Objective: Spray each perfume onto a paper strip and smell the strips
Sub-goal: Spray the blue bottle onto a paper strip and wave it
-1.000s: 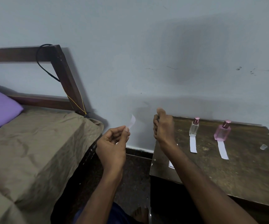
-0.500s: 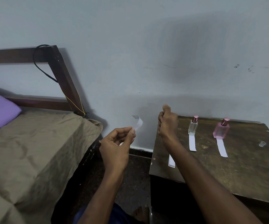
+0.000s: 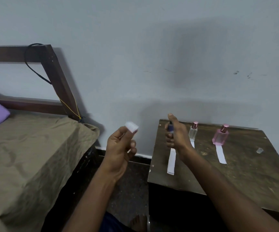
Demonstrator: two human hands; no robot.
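head view | left hand (image 3: 118, 148) pinching a white paper strip (image 3: 131, 126) up off the table's left edge | right hand (image 3: 175, 133) wrapped round a dark blue perfume bottle (image 3: 170, 127), thumb on top | clear bottle (image 3: 193, 131) and pink bottle (image 3: 220, 135) standing on the table (image 3: 244, 178), each with a strip in front

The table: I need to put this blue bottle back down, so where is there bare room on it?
The near right part of the table, in front of the small clear cap, is bare. So is the stretch between the left strip and the right strip. The back edge is crowded by the clear bottle and pink bottle.
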